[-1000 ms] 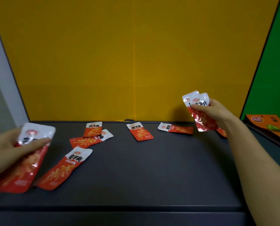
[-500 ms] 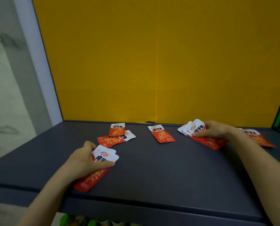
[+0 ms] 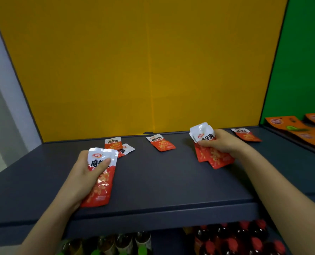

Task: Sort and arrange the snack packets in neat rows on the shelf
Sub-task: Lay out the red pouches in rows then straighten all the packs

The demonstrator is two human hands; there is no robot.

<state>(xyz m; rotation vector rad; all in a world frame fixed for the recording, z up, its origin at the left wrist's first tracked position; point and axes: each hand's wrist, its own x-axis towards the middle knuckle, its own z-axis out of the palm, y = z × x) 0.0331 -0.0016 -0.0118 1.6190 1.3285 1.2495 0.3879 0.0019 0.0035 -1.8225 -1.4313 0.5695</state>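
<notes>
Our left fingers [image 3: 105, 162] grip 1 bundle [image 3: 100, 188], right fingers [image 3: 208, 144] another; 4 packets [image 3: 161, 143] beyond them lie loose, no rows yet.

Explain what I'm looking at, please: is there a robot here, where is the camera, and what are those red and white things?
There is no machine here. These are a person's two bare hands, filmed by a wide-angle camera worn on the head and looking forward and down, so the arms come in from the bottom edge. The left hand holds a small stack of snack packets, thumb on top. The right hand grips a second bunch. Below them is a dark shelf with a yellow back panel. Four more packets lie loose near the back: an overlapping pair, a middle packet and a far-right packet. Bottles stand on the level below.
</notes>
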